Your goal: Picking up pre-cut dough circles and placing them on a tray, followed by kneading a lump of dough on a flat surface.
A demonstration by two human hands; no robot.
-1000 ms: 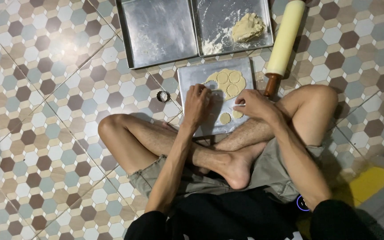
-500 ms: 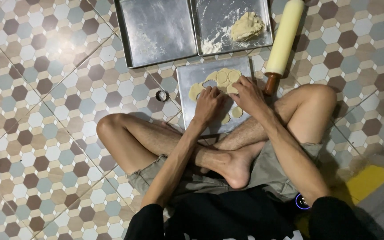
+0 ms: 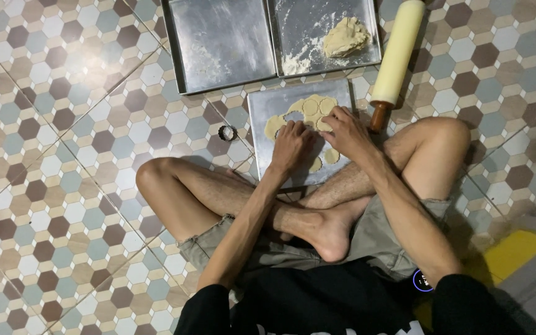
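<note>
I sit cross-legged on a tiled floor with a small metal tray [image 3: 262, 108] in front of my shins. A thin sheet of rolled dough [image 3: 308, 108] with round cut-outs lies on it. My left hand [image 3: 291, 147] presses down on the sheet's near left part, fingers bent. Next to it, my right hand [image 3: 347, 131] rests with its fingertips on the dough's right edge. A couple of cut dough rounds [image 3: 331, 156] lie on the tray under my right hand. A small round metal cutter [image 3: 227, 133] lies on the floor, left of the tray.
Two larger metal trays sit farther out: an empty one [image 3: 221, 43] on the left, and a floured one [image 3: 299, 31] holding a lump of dough [image 3: 345, 36]. A pale rolling pin [image 3: 396, 54] with a wooden handle lies to the right of the trays.
Both hands have slid farther up the small tray onto the dough sheet and closer together. The trays, rolling pin and cutter have stayed put.
</note>
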